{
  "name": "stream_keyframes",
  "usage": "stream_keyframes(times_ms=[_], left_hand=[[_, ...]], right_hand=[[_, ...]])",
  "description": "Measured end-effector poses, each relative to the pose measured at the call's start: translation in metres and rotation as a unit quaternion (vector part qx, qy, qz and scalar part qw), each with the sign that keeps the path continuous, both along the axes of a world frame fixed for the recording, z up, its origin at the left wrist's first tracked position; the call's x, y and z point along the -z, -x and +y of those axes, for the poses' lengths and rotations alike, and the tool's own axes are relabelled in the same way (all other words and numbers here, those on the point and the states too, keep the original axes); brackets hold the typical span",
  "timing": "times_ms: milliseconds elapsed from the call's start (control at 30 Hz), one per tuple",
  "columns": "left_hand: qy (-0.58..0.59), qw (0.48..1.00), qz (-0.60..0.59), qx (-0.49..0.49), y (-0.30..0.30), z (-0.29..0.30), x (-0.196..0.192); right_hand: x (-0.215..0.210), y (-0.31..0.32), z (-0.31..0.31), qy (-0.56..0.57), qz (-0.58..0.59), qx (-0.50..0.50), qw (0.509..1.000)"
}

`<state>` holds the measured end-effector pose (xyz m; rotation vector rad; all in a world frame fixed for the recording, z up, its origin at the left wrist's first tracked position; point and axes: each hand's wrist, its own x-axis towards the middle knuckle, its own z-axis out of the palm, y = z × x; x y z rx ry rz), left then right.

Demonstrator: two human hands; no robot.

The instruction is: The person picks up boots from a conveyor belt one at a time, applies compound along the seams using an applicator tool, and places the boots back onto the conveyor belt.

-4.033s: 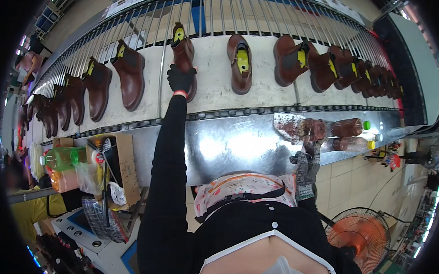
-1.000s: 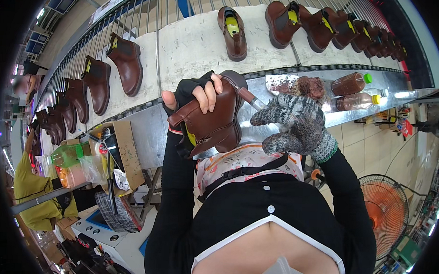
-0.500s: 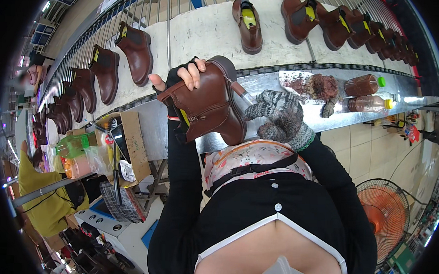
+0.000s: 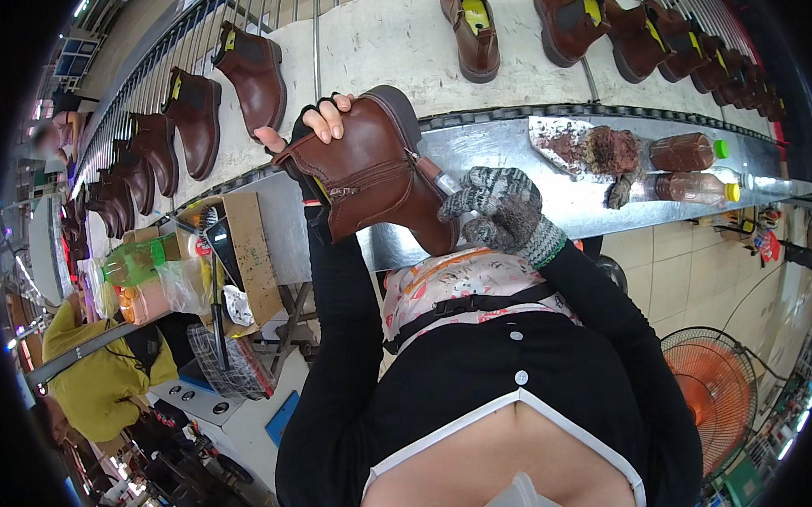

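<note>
My left hand (image 4: 328,121), in a black fingerless glove, grips a brown leather ankle boot (image 4: 373,176) by its upper. The boot lies tilted on its side, with its dark sole to the right and its zipped side facing me. My right hand (image 4: 506,212), in a grey knitted glove, is closed round a small brush (image 4: 438,176), brown toward the boot and pale near my fingers. The brush's tip meets the boot's edge where upper and sole join. My gloved fingers hide the rest of the handle.
Beyond the metal ledge (image 4: 569,206), a pale conveyor (image 4: 377,47) carries several brown boots (image 4: 251,69). On the ledge lie a stained sponge (image 4: 613,152) and two bottles (image 4: 682,151) of brownish liquid. A cardboard box (image 4: 250,248) stands left; an orange fan (image 4: 710,385) is at lower right.
The boot and both hands have shifted slightly up and left in view. The brush stays at the sole edge. Boots on the right of the conveyor appear a little farther right.
</note>
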<state>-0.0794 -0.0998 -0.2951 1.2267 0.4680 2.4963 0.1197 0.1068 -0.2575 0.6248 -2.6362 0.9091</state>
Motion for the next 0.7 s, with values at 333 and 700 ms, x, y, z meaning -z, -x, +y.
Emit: stream_keyframes(times_ms=[333, 700], left_hand=[[0.007, 1.0, -0.017, 0.02, 0.011, -0.015, 0.013], [-0.006, 0.999, -0.032, 0.039, 0.011, -0.018, 0.015]], right_hand=[[0.015, -0.001, -0.006, 0.013, -0.013, -0.02, 1.0], [0.014, -0.007, -0.003, 0.089, -0.008, -0.034, 0.995]])
